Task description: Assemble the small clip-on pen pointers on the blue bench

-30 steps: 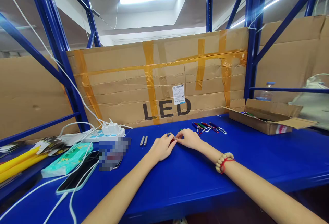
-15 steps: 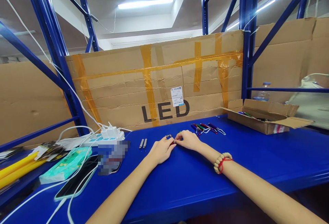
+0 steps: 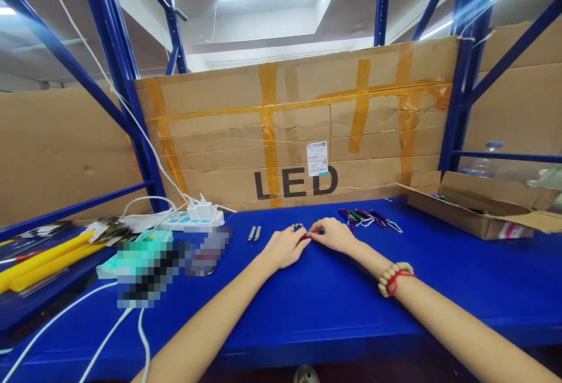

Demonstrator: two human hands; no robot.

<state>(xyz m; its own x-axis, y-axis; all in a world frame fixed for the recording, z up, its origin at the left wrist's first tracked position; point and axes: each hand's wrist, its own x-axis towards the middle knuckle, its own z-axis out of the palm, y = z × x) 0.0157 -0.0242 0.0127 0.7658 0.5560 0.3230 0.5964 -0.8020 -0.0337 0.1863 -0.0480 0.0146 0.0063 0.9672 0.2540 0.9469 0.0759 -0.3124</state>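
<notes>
Over the blue tabletop, my left hand [image 3: 286, 249] is closed on a small red piece [image 3: 305, 236], mostly hidden by the fingers. My right hand [image 3: 337, 236] pinches at the end of the same piece, where a bit of shiny metal shows; its exact kind is too small to make out. Just beyond the left fingers lie a few tiny dark and brass-coloured parts [image 3: 298, 226]. Two slim grey metal cylinders [image 3: 254, 234] lie side by side left of my hands. Several coloured keychain-like pieces with metal clips [image 3: 369, 219] are spread beyond my right hand.
An open cardboard box [image 3: 469, 210] stands at the right with small items inside. On the left are a white power strip [image 3: 197, 217], cables, a green packet [image 3: 153, 248] and yellow tubes [image 3: 57, 257]. A tall cardboard sheet [image 3: 219, 149] closes off the back.
The view has shifted, so the scene sits further right in the picture. Both hands stay together around the small red piece, with only slight finger movement.
</notes>
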